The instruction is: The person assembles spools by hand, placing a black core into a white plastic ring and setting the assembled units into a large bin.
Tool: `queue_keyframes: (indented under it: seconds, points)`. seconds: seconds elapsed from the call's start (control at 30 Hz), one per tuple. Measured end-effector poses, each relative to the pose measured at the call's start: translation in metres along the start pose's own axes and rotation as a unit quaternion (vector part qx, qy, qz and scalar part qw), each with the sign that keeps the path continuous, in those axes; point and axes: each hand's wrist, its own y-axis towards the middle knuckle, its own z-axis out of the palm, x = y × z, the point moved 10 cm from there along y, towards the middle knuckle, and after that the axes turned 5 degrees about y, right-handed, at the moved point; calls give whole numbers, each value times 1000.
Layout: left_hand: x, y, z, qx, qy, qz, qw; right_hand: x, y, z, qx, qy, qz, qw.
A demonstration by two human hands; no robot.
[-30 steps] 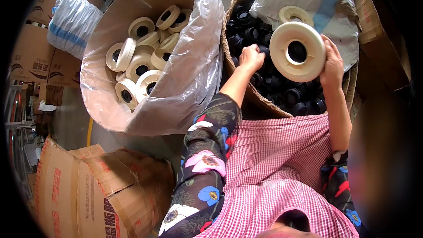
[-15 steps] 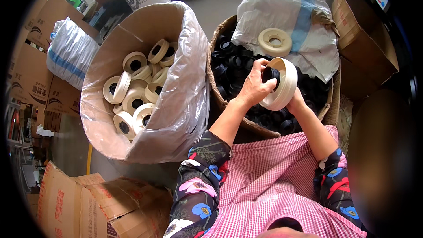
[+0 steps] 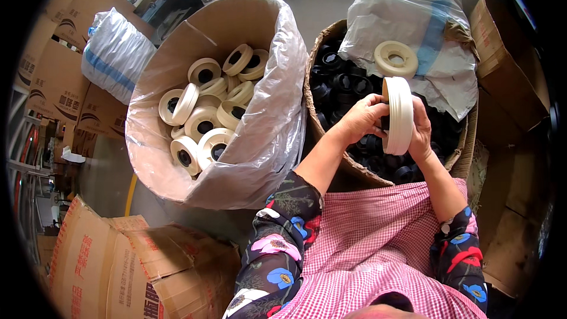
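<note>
A cream plastic ring (image 3: 398, 115) is held upright, nearly edge-on, above the box of black parts. My right hand (image 3: 420, 133) is closed round its right side, with most of the fingers behind it. My left hand (image 3: 363, 119) is closed at the ring's left face, on a black threaded ring (image 3: 385, 123) that sits at the cream ring's opening. Only a dark sliver of that black piece shows. Just beyond my hands, another cream ring (image 3: 396, 59) lies flat on a white woven sack (image 3: 407, 20).
Black plastic parts (image 3: 342, 85) fill a cardboard box (image 3: 311, 91) below my hands. To the left stands a plastic-lined bin (image 3: 260, 171) holding several cream rings with dark centres (image 3: 204, 121). Cardboard boxes (image 3: 171, 260) stand at near left; another open carton (image 3: 502, 41) is at the right.
The cream ring has turned from showing its open face to nearly edge-on, hiding most of the black threaded ring. The whole scene has shifted rightward in the view.
</note>
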Motion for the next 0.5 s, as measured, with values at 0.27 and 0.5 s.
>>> queue_keyframes:
  seconds: [0.27,0.5]
  points:
    - [23,-1,4,63,-77,-80,992,46,-5,22,96,-231,-220,943]
    - [29,-2,4,31,-176,-92,980,40,-4,21,93,-231,-208,946]
